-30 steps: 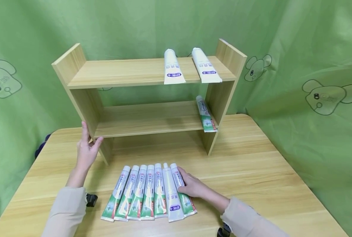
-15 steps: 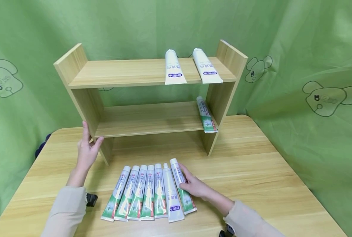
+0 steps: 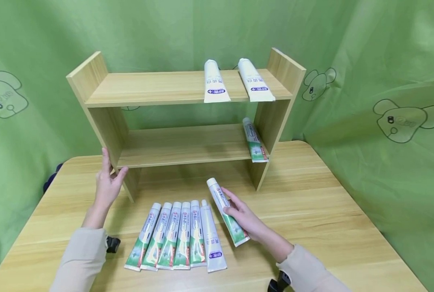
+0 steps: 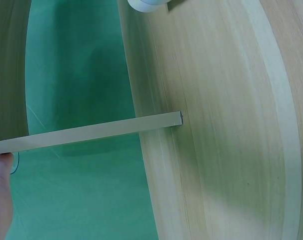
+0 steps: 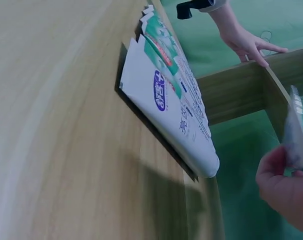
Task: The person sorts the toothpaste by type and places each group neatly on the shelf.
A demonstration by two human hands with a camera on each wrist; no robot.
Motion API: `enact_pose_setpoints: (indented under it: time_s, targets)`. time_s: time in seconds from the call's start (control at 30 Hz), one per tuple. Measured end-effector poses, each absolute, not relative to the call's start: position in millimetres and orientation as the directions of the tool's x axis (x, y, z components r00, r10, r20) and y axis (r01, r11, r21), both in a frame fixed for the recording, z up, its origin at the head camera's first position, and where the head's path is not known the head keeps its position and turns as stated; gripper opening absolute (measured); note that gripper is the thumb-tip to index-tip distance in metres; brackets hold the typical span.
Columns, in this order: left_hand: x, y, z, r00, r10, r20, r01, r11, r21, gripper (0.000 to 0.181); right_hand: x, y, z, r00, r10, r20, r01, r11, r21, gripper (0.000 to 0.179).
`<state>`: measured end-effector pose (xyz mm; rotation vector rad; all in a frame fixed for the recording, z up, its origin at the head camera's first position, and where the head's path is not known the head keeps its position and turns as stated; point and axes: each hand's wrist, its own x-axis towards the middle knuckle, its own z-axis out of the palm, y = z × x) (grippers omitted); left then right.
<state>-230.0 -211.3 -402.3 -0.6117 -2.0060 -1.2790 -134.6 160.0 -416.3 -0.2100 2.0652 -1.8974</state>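
Observation:
In the head view my right hand (image 3: 244, 217) holds a green-and-white toothpaste tube (image 3: 227, 213) between thumb and fingers, tilted and lifted over the table. The right wrist view shows that tube (image 5: 295, 132) raised, its print blurred. My left hand (image 3: 108, 184) grips the left upright of the wooden shelf (image 3: 120, 160), thumb on the inner side and a finger along the outer. On the table, left of the held tube, lies a row of several green-and-white tubes (image 3: 183, 239), ending in a white tube with a purple label (image 3: 212, 239).
Two white tubes (image 3: 217, 83) (image 3: 255, 81) lie on the top shelf board (image 3: 147, 87), toward the right. One green-and-white tube (image 3: 254, 142) lies at the right end of the middle board (image 3: 180, 146). A green curtain (image 3: 366, 73) hangs round the wooden table (image 3: 312, 194).
My right hand has lifted the rightmost green-and-white tube off the table, moving it up and slightly right, away from the row. The left hand stays at the shelf's upright.

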Motion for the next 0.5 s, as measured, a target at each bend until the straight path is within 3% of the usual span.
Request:
enact_pose_setpoints:
  time_s: [0.27, 0.5]
  targets:
    - [-230, -211, -402, -0.672, 0.027, 0.740, 0.684, 0.404, 0.607, 0.083, -135, 161, -407, -0.944, -0.327, -0.044, 0.060, -0.038, -0.998, 0.048]
    - [-230, -211, -402, -0.675, 0.027, 0.738, 0.681, 0.408, 0.608, 0.083, -137, 163, -397, -0.980, -0.198, 0.014, 0.014, -0.140, -0.990, 0.013]
